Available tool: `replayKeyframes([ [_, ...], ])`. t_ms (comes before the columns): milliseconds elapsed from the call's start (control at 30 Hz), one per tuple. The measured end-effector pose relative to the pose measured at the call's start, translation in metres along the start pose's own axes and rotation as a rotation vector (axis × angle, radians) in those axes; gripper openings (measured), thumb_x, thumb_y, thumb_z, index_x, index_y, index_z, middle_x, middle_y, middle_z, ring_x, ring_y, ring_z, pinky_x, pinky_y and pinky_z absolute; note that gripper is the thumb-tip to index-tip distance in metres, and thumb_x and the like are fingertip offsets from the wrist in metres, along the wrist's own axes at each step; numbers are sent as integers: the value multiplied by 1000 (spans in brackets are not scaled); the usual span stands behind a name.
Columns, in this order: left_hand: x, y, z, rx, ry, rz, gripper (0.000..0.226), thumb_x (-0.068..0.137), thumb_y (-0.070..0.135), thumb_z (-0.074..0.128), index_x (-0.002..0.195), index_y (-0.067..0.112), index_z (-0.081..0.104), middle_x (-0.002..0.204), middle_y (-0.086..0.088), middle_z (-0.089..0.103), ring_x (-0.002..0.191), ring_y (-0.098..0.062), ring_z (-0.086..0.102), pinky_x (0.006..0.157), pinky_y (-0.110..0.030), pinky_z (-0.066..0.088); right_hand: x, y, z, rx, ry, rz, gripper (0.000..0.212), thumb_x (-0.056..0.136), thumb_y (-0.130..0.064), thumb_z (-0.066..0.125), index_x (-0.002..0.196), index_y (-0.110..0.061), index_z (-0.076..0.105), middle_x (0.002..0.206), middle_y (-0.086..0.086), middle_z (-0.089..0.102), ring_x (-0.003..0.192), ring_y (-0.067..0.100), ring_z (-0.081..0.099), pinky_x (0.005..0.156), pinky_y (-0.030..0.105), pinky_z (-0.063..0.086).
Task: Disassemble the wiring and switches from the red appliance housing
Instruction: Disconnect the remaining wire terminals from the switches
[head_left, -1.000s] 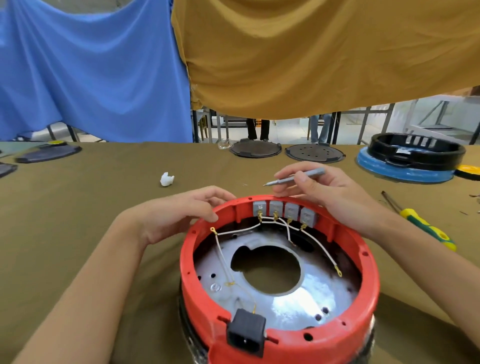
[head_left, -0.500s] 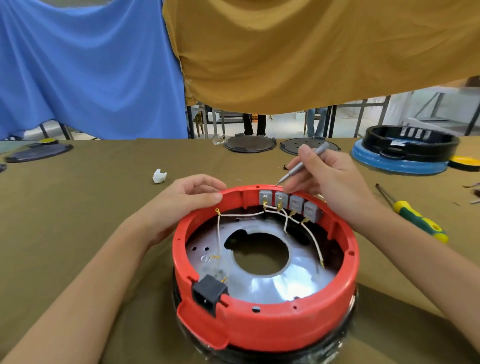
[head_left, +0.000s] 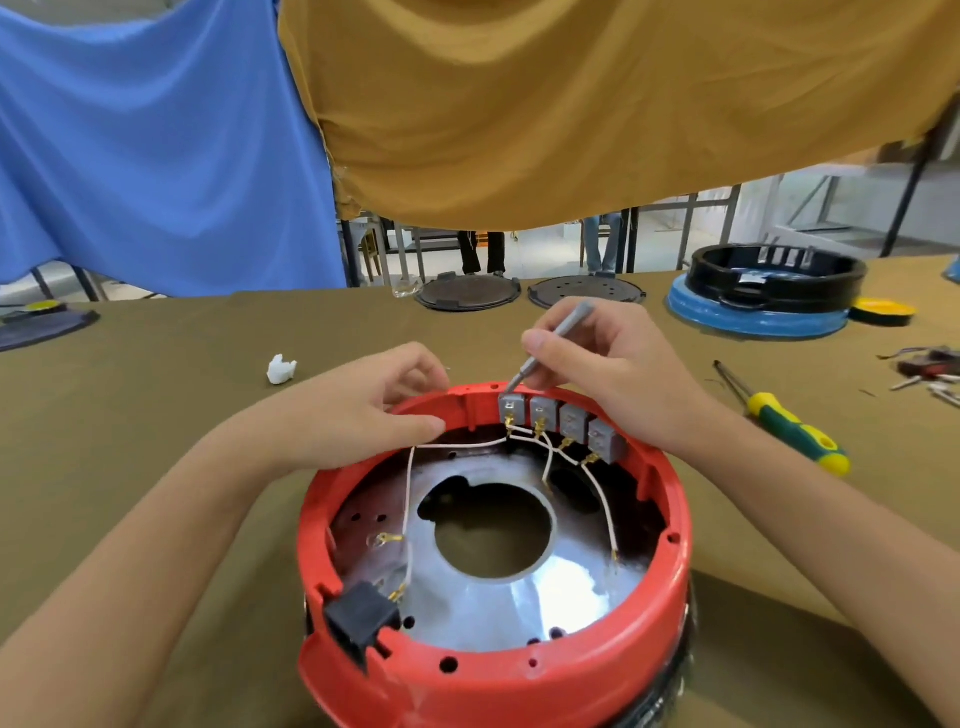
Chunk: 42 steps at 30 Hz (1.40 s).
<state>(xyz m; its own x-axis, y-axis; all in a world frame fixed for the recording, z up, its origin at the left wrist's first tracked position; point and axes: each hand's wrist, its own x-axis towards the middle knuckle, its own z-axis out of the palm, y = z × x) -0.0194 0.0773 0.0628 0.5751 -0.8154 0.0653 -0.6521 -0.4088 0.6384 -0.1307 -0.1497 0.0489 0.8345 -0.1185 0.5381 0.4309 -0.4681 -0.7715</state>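
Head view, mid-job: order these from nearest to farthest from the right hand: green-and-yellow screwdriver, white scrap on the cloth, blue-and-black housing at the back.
From the right hand:
1. Green-and-yellow screwdriver, on the cloth just to the hand's right.
2. Blue-and-black housing, far right, at the table's back edge.
3. White scrap, far left, beyond the left hand.
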Motion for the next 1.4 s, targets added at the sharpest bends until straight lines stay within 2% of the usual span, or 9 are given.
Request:
replayKeyframes([
  [133,19,24,22,400,134,271,24,83,28,76,96,28,56,114,7,52,106,-14,56,96,-38,46,-1,-1,0,-85,39,-19,17,97,-17,63,87,-4,68,76,8,74,73,20,73,76,47,59],
  [333,28,20,31,386,181,390,24,77,30,82,86,25,60,107,6,52,97,-15,57,87,-37,49,-1,0,0,-173,85,-43,19,96,-20,64,81,-9,67,70,1,71,68,14,71,72,43,58],
  [600,33,18,32,359,207,278,34,78,36,81,92,24,52,93,6,56,89,-10,56,83,-31,47,-3,0,0,-174,54,-29,18,97,-20,64,82,-9,68,71,4,71,69,16,72,72,42,58],
  [667,34,20,28,322,138,219,36,79,34,80,94,26,48,89,10,60,81,-3,57,76,-24,47,-2,-2,1,-194,41,-26,19,98,-23,62,84,-11,67,73,4,72,71,16,71,74,41,57],
  [833,34,29,18,338,-60,54,35,84,29,74,101,31,43,97,6,60,87,-11,58,78,-28,48,-3,-2,1,-193,13,-1,18,99,-24,60,88,-11,67,77,3,72,75,15,71,75,35,58],
  [933,29,36,33,353,2,68,35,81,30,75,91,31,41,88,8,50,76,-4,48,64,-20,36,-4,-3,0,-183,21,-15,17,98,-22,62,88,-10,67,77,3,71,74,13,69,70,25,56],
  [1133,21,40,50,391,244,-30,22,79,37,72,81,31,52,107,7,42,101,-16,48,91,-38,47,-5,-1,-1,-216,29,-67,15,95,-20,65,84,-10,68,73,-2,69,69,10,65,66,20,51],
  [1300,13,45,55,308,318,19,24,77,31,77,73,33,53,104,9,45,95,-13,50,91,-42,48,-6,-1,-1,-196,64,-91,14,94,-19,67,81,-12,67,68,-5,69,64,4,64,64,14,47],
  [1400,14,44,55,284,358,59,25,76,27,81,71,34,57,103,11,48,97,-11,50,87,-35,48,-6,0,-2,-184,104,-83,19,96,-22,65,80,-12,66,68,-2,71,65,9,68,65,25,53],
])
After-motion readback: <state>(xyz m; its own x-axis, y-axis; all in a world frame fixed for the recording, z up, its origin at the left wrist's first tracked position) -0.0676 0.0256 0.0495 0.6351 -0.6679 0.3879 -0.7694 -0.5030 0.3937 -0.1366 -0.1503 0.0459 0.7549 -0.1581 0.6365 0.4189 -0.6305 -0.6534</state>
